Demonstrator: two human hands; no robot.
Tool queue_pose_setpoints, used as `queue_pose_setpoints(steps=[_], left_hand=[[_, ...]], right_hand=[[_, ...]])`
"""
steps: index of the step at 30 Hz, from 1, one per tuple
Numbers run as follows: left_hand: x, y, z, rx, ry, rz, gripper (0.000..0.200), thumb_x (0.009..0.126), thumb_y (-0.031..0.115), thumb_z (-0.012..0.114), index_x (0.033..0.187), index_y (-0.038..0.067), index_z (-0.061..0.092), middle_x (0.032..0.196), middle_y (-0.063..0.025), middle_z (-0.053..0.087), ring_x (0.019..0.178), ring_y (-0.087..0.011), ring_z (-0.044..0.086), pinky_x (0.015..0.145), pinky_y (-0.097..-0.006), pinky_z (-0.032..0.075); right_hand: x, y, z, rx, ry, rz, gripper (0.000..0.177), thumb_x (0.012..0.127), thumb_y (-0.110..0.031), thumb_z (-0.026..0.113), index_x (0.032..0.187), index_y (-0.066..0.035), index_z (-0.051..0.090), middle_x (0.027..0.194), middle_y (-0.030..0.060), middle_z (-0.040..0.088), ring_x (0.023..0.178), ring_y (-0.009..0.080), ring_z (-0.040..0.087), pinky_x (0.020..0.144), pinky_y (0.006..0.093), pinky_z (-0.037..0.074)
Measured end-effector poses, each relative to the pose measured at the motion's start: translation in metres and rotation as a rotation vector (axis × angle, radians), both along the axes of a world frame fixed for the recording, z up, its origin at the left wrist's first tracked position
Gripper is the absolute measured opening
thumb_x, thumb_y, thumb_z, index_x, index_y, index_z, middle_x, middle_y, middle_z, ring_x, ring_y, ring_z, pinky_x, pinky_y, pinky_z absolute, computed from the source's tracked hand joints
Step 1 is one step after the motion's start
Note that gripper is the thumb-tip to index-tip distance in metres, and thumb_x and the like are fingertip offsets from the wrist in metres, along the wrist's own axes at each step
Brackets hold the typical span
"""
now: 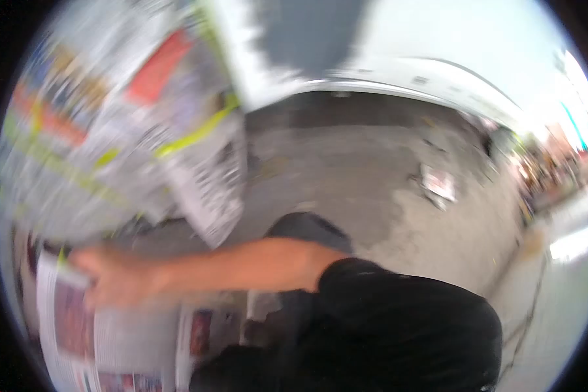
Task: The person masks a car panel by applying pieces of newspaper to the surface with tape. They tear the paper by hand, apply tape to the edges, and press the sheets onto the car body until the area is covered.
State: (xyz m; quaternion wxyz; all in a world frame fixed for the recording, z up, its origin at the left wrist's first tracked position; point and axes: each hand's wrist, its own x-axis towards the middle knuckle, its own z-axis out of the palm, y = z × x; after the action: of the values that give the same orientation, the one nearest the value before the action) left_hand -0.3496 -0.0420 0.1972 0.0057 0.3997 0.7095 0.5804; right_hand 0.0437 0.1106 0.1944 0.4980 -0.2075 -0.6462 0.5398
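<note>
My right hand (121,277), blurred by motion, reaches across to the left at the upper edge of a newspaper stack (134,336). Its fingers overlap the top page edge, close to a short yellow-green strap end (63,257); the smear leaves their grip unclear, so I cannot tell whether they hold the paper or the strap. Printed columns and colour photos face up on the stack. Just beyond the hand rises a big pile of newspaper bundles (137,163), bound with yellow-green straps (199,130). My left hand is out of view.
A white vehicle-like panel (398,85) spans the far side, above a grey concrete floor (333,157). A crumpled piece of printed paper (438,183) lies on the floor. Mixed clutter (549,163) is heaped at the far right, beside a pale ledge (562,281).
</note>
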Motion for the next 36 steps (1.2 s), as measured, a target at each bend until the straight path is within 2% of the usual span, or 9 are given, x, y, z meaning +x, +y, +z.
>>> queue_pose_setpoints(steps=[4, 6, 8, 13, 17, 18, 29, 32, 36], left_hand=[[0.007, -0.045, 0.004, 0.153, -0.195, 0.105, 0.029, 0.098, 0.016, 0.065, 0.122, -0.001, 0.065, 0.112, -0.0101, 0.068, 0.102, -0.0182, 0.064, 0.092, -0.0305, 0.050], [0.049, -0.038, 0.007, 0.243, -0.241, 0.058, 0.030, 0.099, 0.016, 0.064, 0.124, -0.001, 0.066, 0.114, -0.0103, 0.069, 0.103, -0.0182, 0.065, 0.093, -0.0301, 0.050], [0.083, -0.033, 0.015, 0.308, -0.279, -0.024, 0.012, 0.100, 0.017, 0.065, 0.099, 0.005, 0.067, 0.093, -0.0020, 0.067, 0.082, -0.0069, 0.059, 0.076, -0.0229, 0.049], [0.148, -0.028, -0.003, 0.359, -0.267, -0.038, 0.033, 0.095, 0.010, 0.070, 0.072, 0.013, 0.047, 0.070, 0.0074, 0.051, 0.065, -0.0009, 0.039, 0.058, -0.0199, 0.034], [0.183, -0.034, -0.020, 0.334, -0.372, -0.247, 0.017, 0.090, 0.014, 0.077, 0.086, 0.005, 0.063, 0.081, 0.0037, 0.059, 0.074, -0.0046, 0.048, 0.066, -0.0226, 0.041], [0.173, -0.041, -0.031, 0.316, -0.356, -0.447, 0.012, 0.096, 0.014, 0.069, 0.102, 0.003, 0.068, 0.103, -0.0013, 0.068, 0.093, -0.0085, 0.059, 0.086, -0.0267, 0.047], [0.180, -0.033, -0.064, 0.473, -0.856, -0.345, 0.017, 0.104, 0.022, 0.060, 0.096, 0.007, 0.062, 0.093, -0.0018, 0.068, 0.084, -0.0089, 0.062, 0.077, -0.0269, 0.053], [0.187, -0.030, -0.064, 0.519, -0.928, -0.378, 0.018, 0.104, 0.024, 0.058, 0.098, 0.008, 0.061, 0.093, -0.0028, 0.068, 0.087, -0.0102, 0.064, 0.078, -0.0277, 0.055], [0.175, -0.030, -0.079, 0.539, -0.827, -0.387, 0.022, 0.106, 0.025, 0.054, 0.113, 0.006, 0.063, 0.109, -0.0074, 0.071, 0.097, -0.0151, 0.068, 0.086, -0.0304, 0.057]], right_hand=[[0.007, -0.010, 0.003, 0.073, -0.443, -0.235, 0.060, 0.087, -0.023, 0.075, 0.133, 0.007, 0.049, 0.122, 0.0284, 0.060, 0.110, 0.0353, 0.062, 0.096, 0.0430, 0.049], [-0.007, -0.005, -0.019, 0.489, -0.372, -0.530, 0.064, 0.086, -0.022, 0.077, 0.134, 0.009, 0.047, 0.117, 0.0241, 0.060, 0.106, 0.0406, 0.060, 0.095, 0.0457, 0.047], [-0.007, -0.031, 0.002, 0.679, -0.441, -0.588, 0.071, 0.085, -0.025, 0.079, 0.137, 0.009, 0.045, 0.117, 0.0240, 0.059, 0.104, 0.0408, 0.059, 0.095, 0.0467, 0.046], [-0.060, -0.089, -0.014, 0.453, -0.278, 0.012, 0.082, 0.081, -0.028, 0.084, 0.140, 0.009, 0.042, 0.118, 0.0248, 0.059, 0.109, 0.0401, 0.058, 0.096, 0.0455, 0.045], [-0.093, -0.105, -0.039, 0.331, -0.219, -0.001, 0.072, 0.082, -0.022, 0.083, 0.137, 0.007, 0.046, 0.112, 0.0234, 0.065, 0.101, 0.0376, 0.065, 0.086, 0.0426, 0.051], [-0.093, -0.102, -0.041, 0.250, -0.224, 0.041, 0.070, 0.083, -0.020, 0.082, 0.137, 0.007, 0.047, 0.110, 0.0230, 0.066, 0.099, 0.0363, 0.066, 0.084, 0.0415, 0.052], [-0.087, -0.096, -0.054, -0.082, -0.160, 0.279, 0.052, 0.090, -0.010, 0.074, 0.136, 0.003, 0.053, 0.110, 0.0146, 0.070, 0.100, 0.0173, 0.067, 0.088, 0.0327, 0.052], [-0.091, -0.097, -0.063, -0.071, -0.054, 0.225, 0.053, 0.090, -0.018, 0.074, 0.134, 0.000, 0.052, 0.110, 0.0217, 0.068, 0.098, 0.0338, 0.068, 0.085, 0.0382, 0.052], [-0.093, -0.092, -0.075, -0.229, 0.050, 0.260, 0.044, 0.094, -0.016, 0.071, 0.131, 0.000, 0.055, 0.105, 0.0118, 0.070, 0.094, 0.0189, 0.066, 0.084, 0.0332, 0.052]])
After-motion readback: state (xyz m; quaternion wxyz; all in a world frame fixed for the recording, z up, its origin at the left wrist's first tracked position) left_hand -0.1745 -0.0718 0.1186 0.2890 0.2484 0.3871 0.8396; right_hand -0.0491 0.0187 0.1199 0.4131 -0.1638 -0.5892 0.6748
